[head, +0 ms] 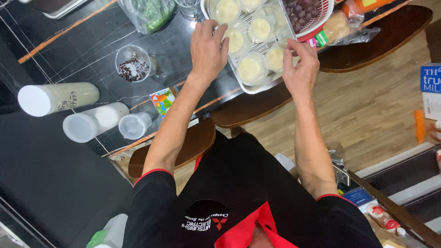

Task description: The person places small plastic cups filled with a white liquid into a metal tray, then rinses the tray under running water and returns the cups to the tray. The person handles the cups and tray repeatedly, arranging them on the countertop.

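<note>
A metal tray (pixel 264 83) on the black marbled table (pixel 87 46) holds several small clear cups of pale yellow custard. My left hand (pixel 209 48) lies flat over the tray's left rim, its fingertips by one custard cup (pixel 235 41), fingers apart and holding nothing. My right hand (pixel 301 66) reaches in from the tray's right side. Its thumb and fingers pinch the rim of another custard cup (pixel 275 58). One more full cup (pixel 249 69) stands between my hands.
A pink basket of dark grapes (pixel 305 11) overlaps the tray's far right. A clear cup of dark beans (pixel 133 64), three lidded plastic containers lying down (pixel 94 120), a bag of greens (pixel 149 14) and a glass (pixel 189 8) sit left. Wooden chair seats (pixel 250 108) are below.
</note>
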